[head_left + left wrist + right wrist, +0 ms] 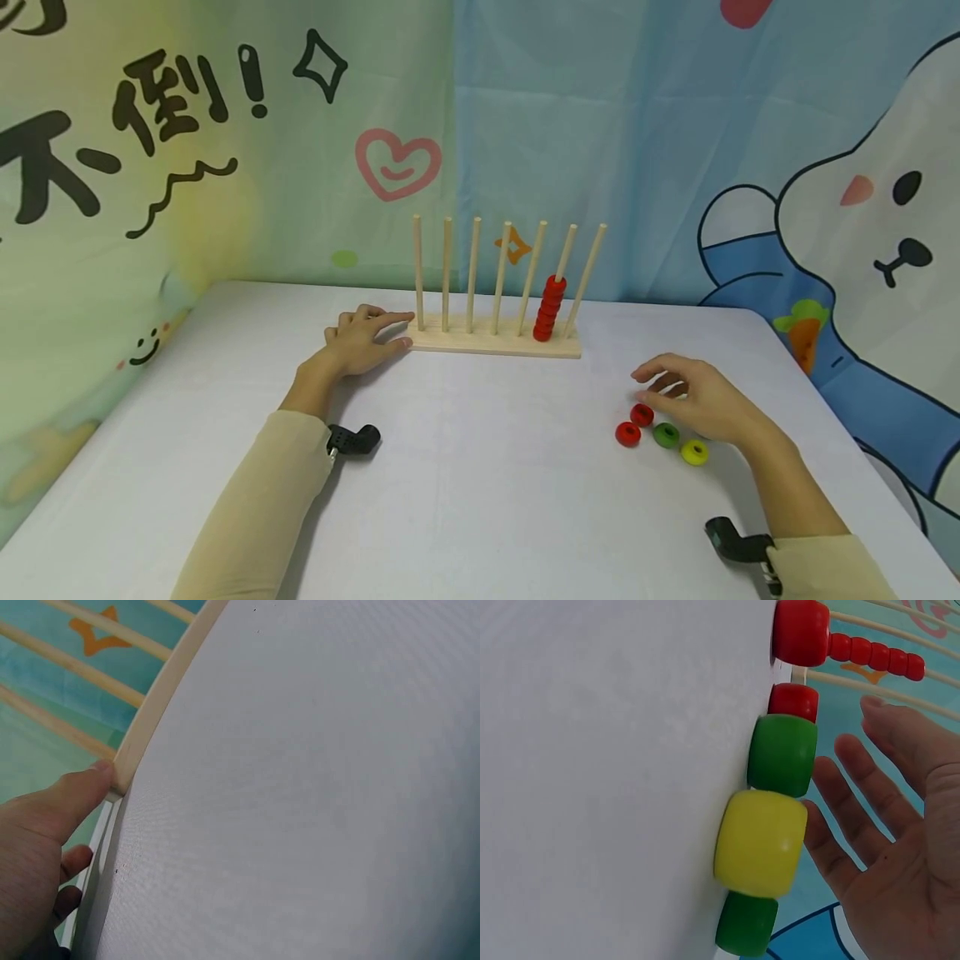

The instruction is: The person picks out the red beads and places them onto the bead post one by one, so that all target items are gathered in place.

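A wooden peg rack with several upright pegs stands at the back of the table. Red beads are stacked on its second peg from the right. With thumb and index finger, my left hand holds the left end of the base; in the left wrist view the thumb lies against that end. My right hand hovers over loose beads, fingers loosely bent, nothing visible in its grasp. Below are two red beads, a green bead and a yellow bead. The right wrist view shows another green bead, hidden by the hand in the head view.
The white table has a rounded far right corner. Behind it hangs a printed cloth with a cartoon bear, a heart and black lettering. A small black camera sits at the left wrist, another camera at the right.
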The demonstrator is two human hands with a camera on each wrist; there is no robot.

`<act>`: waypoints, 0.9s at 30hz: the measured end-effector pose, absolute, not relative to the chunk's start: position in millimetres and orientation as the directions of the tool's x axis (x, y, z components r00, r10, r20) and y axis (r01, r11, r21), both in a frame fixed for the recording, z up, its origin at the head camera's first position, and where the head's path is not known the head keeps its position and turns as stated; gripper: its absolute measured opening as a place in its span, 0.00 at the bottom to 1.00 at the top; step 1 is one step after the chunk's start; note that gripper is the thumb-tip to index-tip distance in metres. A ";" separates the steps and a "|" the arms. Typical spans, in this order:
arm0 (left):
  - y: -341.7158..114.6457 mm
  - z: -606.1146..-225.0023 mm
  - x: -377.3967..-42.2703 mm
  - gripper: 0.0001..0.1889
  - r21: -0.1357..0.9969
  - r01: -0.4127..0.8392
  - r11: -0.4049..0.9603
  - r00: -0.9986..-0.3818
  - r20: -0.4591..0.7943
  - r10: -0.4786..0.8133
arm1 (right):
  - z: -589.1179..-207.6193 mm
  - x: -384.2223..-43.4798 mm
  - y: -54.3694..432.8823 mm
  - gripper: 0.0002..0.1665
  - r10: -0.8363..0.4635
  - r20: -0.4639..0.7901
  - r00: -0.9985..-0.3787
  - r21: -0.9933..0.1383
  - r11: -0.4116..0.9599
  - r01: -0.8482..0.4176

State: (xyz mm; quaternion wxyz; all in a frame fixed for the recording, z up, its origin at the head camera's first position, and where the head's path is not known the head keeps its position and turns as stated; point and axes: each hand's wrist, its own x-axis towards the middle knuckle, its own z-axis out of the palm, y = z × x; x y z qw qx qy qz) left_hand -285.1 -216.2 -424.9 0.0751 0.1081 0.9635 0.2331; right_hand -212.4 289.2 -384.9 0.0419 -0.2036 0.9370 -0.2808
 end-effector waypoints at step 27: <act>-215.5 -423.7 -283.9 0.32 0.479 0.170 0.861 -0.968 -0.083 0.238 | -383.6 -202.6 295.3 0.19 -0.460 -0.071 -0.885 -0.590 0.735 -0.335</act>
